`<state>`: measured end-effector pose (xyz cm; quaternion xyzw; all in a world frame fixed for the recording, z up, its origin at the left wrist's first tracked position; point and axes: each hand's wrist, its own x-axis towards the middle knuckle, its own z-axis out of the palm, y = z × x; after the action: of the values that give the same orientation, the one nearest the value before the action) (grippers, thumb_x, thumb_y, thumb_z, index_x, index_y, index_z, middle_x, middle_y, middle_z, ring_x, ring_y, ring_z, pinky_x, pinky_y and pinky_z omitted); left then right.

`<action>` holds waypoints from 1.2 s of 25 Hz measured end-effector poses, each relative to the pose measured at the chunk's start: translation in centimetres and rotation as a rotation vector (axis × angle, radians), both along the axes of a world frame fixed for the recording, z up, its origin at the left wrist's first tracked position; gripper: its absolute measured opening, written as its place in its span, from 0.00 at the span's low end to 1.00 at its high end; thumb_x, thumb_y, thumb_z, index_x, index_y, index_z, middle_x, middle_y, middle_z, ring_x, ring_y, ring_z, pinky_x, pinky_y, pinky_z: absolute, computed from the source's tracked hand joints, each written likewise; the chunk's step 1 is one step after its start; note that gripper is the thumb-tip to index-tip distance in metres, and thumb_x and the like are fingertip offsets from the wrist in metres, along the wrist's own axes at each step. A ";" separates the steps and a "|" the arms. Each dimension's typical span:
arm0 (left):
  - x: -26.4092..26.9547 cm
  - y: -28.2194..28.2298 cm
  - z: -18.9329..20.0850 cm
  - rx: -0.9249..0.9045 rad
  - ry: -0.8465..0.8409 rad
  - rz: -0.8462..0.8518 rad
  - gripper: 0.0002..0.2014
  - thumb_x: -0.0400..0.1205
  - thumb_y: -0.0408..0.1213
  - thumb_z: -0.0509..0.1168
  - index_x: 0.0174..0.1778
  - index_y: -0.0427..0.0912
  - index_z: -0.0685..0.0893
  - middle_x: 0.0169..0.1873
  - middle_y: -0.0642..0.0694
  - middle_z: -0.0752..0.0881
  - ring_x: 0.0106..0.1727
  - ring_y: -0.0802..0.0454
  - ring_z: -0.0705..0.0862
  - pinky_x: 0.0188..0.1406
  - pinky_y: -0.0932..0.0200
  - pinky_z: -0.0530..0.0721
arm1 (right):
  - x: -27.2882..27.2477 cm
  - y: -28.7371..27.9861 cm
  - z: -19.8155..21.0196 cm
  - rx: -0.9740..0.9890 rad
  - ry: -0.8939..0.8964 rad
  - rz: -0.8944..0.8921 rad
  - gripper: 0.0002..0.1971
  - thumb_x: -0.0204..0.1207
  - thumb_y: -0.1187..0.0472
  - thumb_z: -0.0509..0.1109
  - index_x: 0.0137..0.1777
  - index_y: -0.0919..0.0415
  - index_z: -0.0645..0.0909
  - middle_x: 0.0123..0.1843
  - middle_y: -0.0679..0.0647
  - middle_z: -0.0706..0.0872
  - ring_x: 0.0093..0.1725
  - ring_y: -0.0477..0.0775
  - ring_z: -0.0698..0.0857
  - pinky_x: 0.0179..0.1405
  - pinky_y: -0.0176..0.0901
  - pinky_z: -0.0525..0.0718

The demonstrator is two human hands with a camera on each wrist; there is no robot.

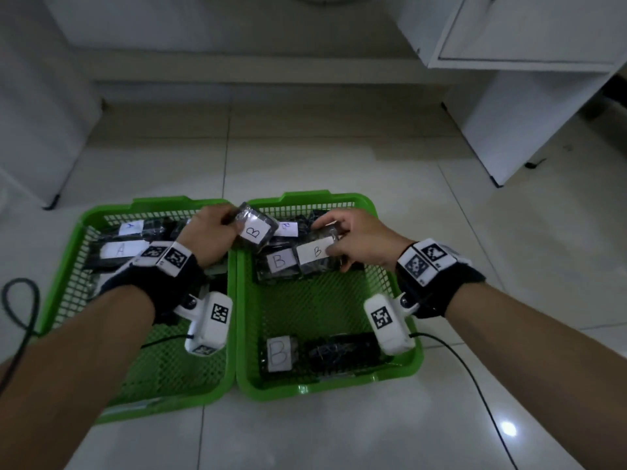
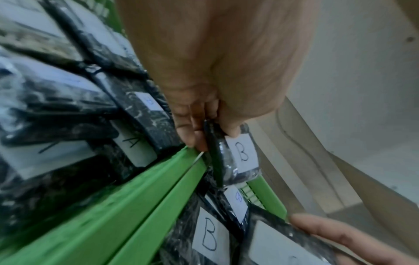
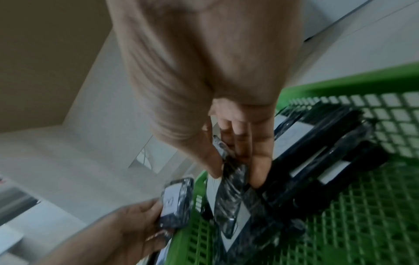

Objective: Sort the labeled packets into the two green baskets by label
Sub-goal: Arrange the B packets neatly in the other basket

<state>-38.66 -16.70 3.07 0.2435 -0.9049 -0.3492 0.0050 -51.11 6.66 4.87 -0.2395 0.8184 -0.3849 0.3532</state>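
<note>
Packets in dark wrap with white paper labels lay in two green baskets standing side by side, rims touching, on a pale tiled floor [image 1: 305, 157]. Packets marked A [image 1: 120, 249] filled the far end of the left basket [image 1: 64, 266]; packets marked B [image 1: 279, 261] lay at the far end of the right basket [image 1: 395, 374], with one more B packet [image 1: 280, 353] at its near end. White cabinets [image 1: 509, 96] stood beyond. The left hand [image 1: 212, 232] held a B packet [image 1: 255, 228] over the shared rims, thumb and fingers [image 2: 231, 129] pinching its edge. The right hand [image 1: 359, 239] gripped another B packet [image 1: 317, 252] inside the right basket, fingers [image 3: 260, 172] curled narrowly round it.
</note>
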 end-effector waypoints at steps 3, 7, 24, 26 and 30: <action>0.3 -1.6 -2.2 0.323 0.048 0.188 0.09 0.88 0.37 0.61 0.52 0.38 0.85 0.46 0.40 0.89 0.42 0.46 0.88 0.31 0.62 0.83 | 1.0 -3.2 -1.3 0.000 0.178 0.054 0.25 0.69 0.73 0.80 0.65 0.54 0.86 0.58 0.50 0.86 0.45 0.44 0.86 0.34 0.35 0.86; 0.5 -2.2 -3.2 0.566 0.104 0.322 0.10 0.89 0.36 0.59 0.52 0.34 0.84 0.47 0.36 0.89 0.41 0.49 0.86 0.31 0.64 0.86 | 2.4 -6.8 -3.6 0.037 0.323 0.112 0.27 0.67 0.72 0.81 0.66 0.55 0.86 0.65 0.50 0.85 0.53 0.47 0.85 0.39 0.28 0.79; 0.7 0.2 -1.0 0.260 0.106 -0.049 0.09 0.83 0.38 0.68 0.58 0.44 0.89 0.48 0.46 0.91 0.49 0.50 0.88 0.53 0.56 0.85 | 1.9 -4.0 -2.6 0.276 0.522 0.400 0.07 0.67 0.56 0.85 0.39 0.56 0.90 0.37 0.47 0.90 0.42 0.51 0.90 0.34 0.33 0.81; 0.6 1.6 -0.4 0.288 0.093 -0.138 0.08 0.81 0.37 0.69 0.54 0.44 0.90 0.43 0.47 0.91 0.43 0.53 0.87 0.46 0.60 0.83 | 2.4 -2.1 -2.0 0.469 0.161 0.592 0.13 0.62 0.52 0.89 0.44 0.53 0.92 0.39 0.47 0.93 0.42 0.48 0.92 0.38 0.41 0.90; 0.2 3.8 0.0 0.231 -0.021 -0.280 0.11 0.82 0.38 0.67 0.50 0.35 0.90 0.34 0.40 0.86 0.28 0.60 0.78 0.26 0.70 0.75 | 5.3 -0.2 -4.0 0.767 0.197 0.962 0.27 0.59 0.47 0.90 0.57 0.54 0.87 0.51 0.46 0.89 0.51 0.50 0.87 0.49 0.45 0.87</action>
<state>-38.47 -12.90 3.03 0.1178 -0.8839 -0.4454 -0.0811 -45.81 6.44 0.83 -0.4716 0.7277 0.1626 0.4708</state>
